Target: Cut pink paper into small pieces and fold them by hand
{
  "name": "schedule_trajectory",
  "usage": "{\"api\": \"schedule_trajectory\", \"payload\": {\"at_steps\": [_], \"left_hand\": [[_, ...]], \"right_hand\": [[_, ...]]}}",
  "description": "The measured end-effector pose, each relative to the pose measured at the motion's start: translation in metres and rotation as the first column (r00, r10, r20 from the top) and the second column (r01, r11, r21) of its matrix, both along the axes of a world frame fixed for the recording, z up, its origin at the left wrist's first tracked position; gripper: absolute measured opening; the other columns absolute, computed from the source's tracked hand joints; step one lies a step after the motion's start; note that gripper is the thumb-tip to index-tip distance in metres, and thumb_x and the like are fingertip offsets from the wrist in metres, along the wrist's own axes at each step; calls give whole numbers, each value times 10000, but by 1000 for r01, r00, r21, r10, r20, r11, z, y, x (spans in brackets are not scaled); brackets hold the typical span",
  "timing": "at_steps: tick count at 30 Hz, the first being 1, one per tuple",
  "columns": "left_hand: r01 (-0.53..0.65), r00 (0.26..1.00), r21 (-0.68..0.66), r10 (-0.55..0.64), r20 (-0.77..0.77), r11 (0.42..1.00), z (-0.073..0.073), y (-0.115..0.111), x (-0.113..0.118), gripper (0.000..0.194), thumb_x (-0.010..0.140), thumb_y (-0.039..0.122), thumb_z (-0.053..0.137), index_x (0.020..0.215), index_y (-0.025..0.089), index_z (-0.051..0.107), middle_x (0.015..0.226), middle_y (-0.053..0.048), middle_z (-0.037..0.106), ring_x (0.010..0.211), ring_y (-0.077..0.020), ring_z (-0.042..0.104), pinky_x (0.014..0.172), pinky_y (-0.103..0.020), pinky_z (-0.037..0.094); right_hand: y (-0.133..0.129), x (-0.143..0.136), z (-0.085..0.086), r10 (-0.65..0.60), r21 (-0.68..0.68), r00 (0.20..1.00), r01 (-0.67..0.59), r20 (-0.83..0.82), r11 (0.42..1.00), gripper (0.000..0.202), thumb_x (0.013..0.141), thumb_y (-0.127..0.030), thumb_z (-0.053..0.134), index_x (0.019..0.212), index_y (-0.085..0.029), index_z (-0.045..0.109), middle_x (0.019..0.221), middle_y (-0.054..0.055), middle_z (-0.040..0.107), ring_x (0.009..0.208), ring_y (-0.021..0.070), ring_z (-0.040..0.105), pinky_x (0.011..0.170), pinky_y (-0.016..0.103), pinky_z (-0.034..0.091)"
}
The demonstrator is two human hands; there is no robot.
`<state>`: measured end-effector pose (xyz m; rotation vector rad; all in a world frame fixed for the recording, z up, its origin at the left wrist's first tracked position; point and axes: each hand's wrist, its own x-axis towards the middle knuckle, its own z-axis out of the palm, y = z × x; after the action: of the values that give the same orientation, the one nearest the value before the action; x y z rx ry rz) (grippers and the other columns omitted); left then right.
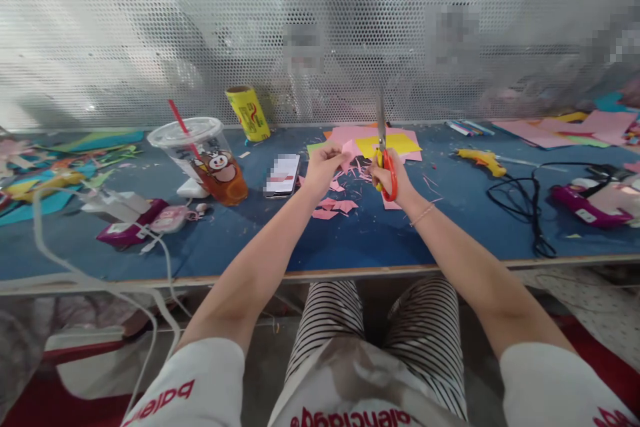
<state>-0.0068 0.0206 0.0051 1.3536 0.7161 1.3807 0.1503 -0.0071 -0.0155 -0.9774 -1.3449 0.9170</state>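
Note:
My left hand [325, 163] pinches a small piece of pink paper [349, 147] above the blue table. In my right hand [395, 177] is a pair of scissors [385, 167] with red and yellow handles, its blades pointing up and away from me, apart from the paper piece. Pink paper scraps [334, 208] and thin strips lie beneath and between my hands. Behind them are stacked sheets, with a yellow sheet [390, 145] lying over pink paper [353, 133]. Whether the scissor blades are parted is hard to see.
Left of my hands lie a phone [283, 175], a lidded drink cup [213, 163] with a red straw, and a yellow roll [249, 113]. A yellow glue gun [483, 161] and its black cable [533, 203] are on the right. A perforated metal panel [350, 33] closes off the back.

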Motion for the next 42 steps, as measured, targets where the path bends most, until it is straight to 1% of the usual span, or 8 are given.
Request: {"api": "schedule_trajectory", "payload": {"at_steps": [4,7,9,16,22,28,33,42], "left_hand": [[16,997,-11,-17,-78,1000,-7,-3,8,202,588,242,734,651,132,576,509,43,542,431,-42,475,440,-179,345],[30,995,-20,-32,-98,999,-8,-6,10,206,591,255,732,663,126,588,527,34,561,435,-40,471,440,-182,341],[45,994,-30,-47,-101,999,-7,-7,9,206,589,252,732,668,125,591,542,28,572,445,-41,476,448,-184,346],[88,988,-60,-95,-125,994,-4,-10,7,178,606,240,708,673,123,592,545,21,582,449,-49,484,458,-190,356],[124,982,-83,-134,-133,989,-2,-11,7,156,594,217,702,661,124,596,525,23,569,446,-49,479,453,-189,349],[212,971,-155,-226,-77,965,1,-12,5,132,587,178,693,651,131,587,523,41,531,421,-32,443,421,-180,325],[292,949,-170,-308,-73,941,2,-13,4,143,575,178,709,632,133,585,518,37,525,410,-32,428,404,-184,315],[304,923,-175,-335,-187,936,-4,-8,3,97,586,177,677,594,145,586,498,10,534,387,-39,398,387,-198,267]], "right_hand": [[0,1,4,-28,135,999,24,31,991,391,679,-376,656,836,-235,326,713,-43,519,510,84,484,459,249,398],[4,1,1,-36,153,998,28,54,988,450,637,-368,694,859,-230,328,784,-12,574,665,126,569,568,278,451],[5,1,-1,-34,142,997,23,72,990,442,635,-333,695,856,-230,326,745,-27,562,682,132,579,588,280,457],[0,0,2,-15,141,995,0,103,990,338,702,-261,627,827,-235,314,666,-58,501,533,89,502,451,228,381],[1,1,3,-12,171,996,-4,93,985,368,679,-274,650,844,-230,324,661,-59,497,538,81,485,444,214,362],[1,6,4,136,149,989,-144,60,978,424,667,-390,694,838,-235,339,689,-69,487,440,52,417,397,223,352],[1,11,3,270,173,961,-275,53,946,362,707,-441,658,805,-228,382,665,-60,473,445,64,426,417,245,373],[2,11,4,95,178,992,-109,89,978,371,665,-365,663,842,-244,359,659,-67,481,488,80,450,436,244,392]]}}
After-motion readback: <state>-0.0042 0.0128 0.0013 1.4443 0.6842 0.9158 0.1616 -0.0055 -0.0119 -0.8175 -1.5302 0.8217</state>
